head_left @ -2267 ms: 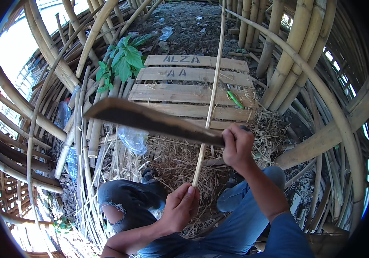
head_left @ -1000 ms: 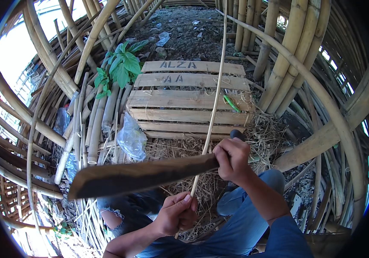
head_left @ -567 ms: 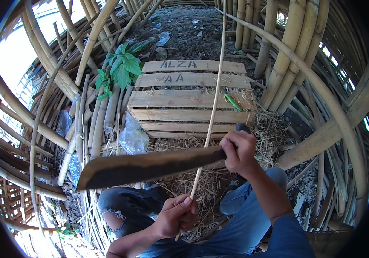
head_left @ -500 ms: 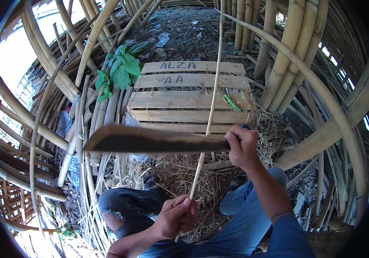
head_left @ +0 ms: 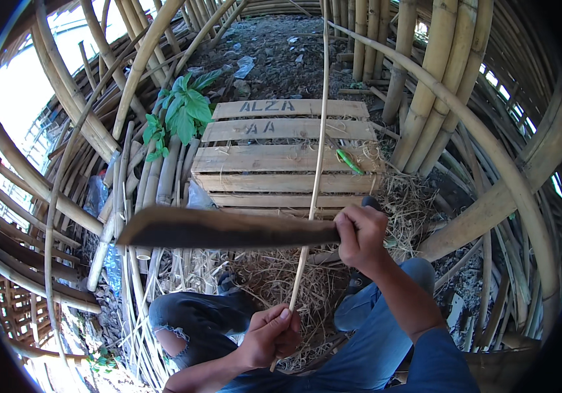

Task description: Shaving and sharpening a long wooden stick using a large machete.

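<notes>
My right hand is closed round the dark handle of a machete. Its broad blade points left, level across the view, and crosses a long thin bamboo strip. My left hand grips that strip close to its lower end, between my knees. From there the strip slants up and away, over a slatted wooden crate to the far side. Whether the blade touches the strip or only passes over it, I cannot tell. On the crate lies a small bright green object.
Thin shavings cover the ground between my feet. A leafy green plant and piled bamboo poles stand left of the crate. Thick upright bamboo poles and a curved pole rise at the right.
The machete and my right hand have come down a little toward me along the strip, slightly left. My left hand keeps its grip low on the strip.
</notes>
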### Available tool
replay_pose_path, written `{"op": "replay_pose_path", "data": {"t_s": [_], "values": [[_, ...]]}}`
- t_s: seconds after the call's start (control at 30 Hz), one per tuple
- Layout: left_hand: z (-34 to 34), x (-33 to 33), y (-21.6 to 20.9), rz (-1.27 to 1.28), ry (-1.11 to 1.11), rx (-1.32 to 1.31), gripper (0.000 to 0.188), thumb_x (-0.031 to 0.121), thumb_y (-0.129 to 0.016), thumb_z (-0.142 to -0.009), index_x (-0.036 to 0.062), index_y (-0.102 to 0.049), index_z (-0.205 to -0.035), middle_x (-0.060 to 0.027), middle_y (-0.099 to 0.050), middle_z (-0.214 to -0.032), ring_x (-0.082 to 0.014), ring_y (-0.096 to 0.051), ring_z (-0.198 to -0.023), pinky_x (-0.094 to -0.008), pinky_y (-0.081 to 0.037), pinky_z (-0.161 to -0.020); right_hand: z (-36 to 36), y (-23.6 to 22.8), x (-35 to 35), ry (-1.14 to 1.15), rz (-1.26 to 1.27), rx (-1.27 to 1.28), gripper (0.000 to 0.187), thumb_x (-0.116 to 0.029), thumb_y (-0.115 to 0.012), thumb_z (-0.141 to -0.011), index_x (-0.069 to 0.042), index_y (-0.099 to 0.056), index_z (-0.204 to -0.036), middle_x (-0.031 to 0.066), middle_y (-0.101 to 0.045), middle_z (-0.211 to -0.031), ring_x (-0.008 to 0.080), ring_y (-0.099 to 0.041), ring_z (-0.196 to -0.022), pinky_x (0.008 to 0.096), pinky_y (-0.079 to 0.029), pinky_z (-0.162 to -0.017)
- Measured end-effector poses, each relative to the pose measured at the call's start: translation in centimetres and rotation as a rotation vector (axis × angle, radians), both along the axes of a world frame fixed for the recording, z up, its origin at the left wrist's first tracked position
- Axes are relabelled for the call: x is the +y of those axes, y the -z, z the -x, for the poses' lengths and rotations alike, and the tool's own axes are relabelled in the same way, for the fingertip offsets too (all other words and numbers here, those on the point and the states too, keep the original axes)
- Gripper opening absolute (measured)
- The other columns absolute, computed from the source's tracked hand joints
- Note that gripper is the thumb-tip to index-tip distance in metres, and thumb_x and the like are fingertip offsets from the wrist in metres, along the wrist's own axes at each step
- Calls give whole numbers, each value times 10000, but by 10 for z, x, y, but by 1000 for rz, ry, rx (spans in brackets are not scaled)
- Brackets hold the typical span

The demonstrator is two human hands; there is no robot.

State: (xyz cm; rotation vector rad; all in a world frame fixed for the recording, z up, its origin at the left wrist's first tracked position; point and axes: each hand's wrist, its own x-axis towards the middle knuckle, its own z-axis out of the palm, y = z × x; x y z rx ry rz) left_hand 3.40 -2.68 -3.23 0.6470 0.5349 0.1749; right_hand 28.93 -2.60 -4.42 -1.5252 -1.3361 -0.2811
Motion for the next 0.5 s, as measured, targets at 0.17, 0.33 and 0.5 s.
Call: {"op": "replay_pose_path", "data": {"t_s": [0.17,0.33,0.5], "values": [[5,-7,-6,27,32,-48,292,286,-377,-1018,43,-475,-891,31,-296,-581,-68,-270,-469,-239,-217,-419,-14,-9,4,-10,-110,-49,196,-97,-537,-807,-28,-541,-624,134,-493,-497,289,-503,-428,367,-359,-429],[7,-5,3,58,53,-26,300,289,-373,-1019,38,-475,-891,26,-309,-580,-69,-274,-467,-239,-218,-419,-12,-2,0,7,-82,73,209,-87,-532,-815,-28,-539,-614,117,-507,-502,284,-530,-440,366,-390,-442],[6,-5,2,9,38,-16,307,290,-370,-1021,36,-478,-887,25,-306,-571,-71,-267,-457,-241,-219,-418,14,-16,-10,-128,-51,-149,212,-78,-524,-792,-43,-541,-584,103,-523,-512,267,-535,-428,360,-396,-437]]}}
